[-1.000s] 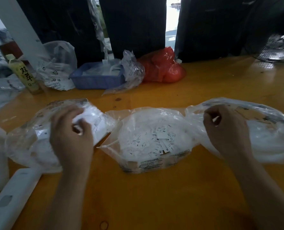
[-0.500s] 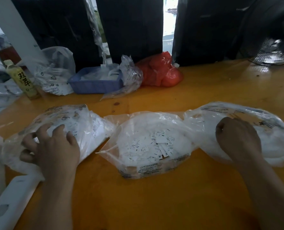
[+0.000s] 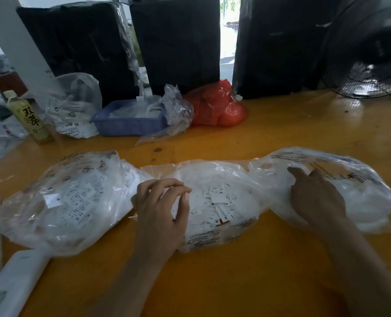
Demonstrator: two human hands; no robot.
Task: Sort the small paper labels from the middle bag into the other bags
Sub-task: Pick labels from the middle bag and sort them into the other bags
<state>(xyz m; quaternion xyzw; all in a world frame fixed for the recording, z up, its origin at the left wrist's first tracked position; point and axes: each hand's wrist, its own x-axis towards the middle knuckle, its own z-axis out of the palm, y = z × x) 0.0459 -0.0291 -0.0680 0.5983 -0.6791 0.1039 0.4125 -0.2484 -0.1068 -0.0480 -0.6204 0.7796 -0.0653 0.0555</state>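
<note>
Three clear bags in a row on the orange table (image 3: 270, 259): left bag (image 3: 59, 202), middle bag (image 3: 224, 202), right bag (image 3: 350, 186). Labels (image 3: 219, 202), small and white, printed with sizes such as XS, M and XL, heaped loose in the open middle bag. More labels visible through the plastic of the left bag. Contents of the right bag white but too blurred to read.

Left hand (image 3: 160, 211) at the left edge of the middle bag, over the labels, fingers (image 3: 178, 188) bent and spread, thumb close to the fingertips. Cannot tell if a label is pinched between them. Right hand (image 3: 315, 197) flat on the left part of the right bag, fingers straight and slightly apart, pressing the plastic, holding nothing.

Behind the bags, at the far side of the table: a bottle (image 3: 27, 117) with a yellow-green label, a white bag (image 3: 73, 106), a blue tray (image 3: 130, 120) with crumpled plastic just beside it, and a red bag (image 3: 217, 106). Fan (image 3: 368, 53) at far right. White flat object (image 3: 13, 284) at the near left corner, partly under the left bag.
</note>
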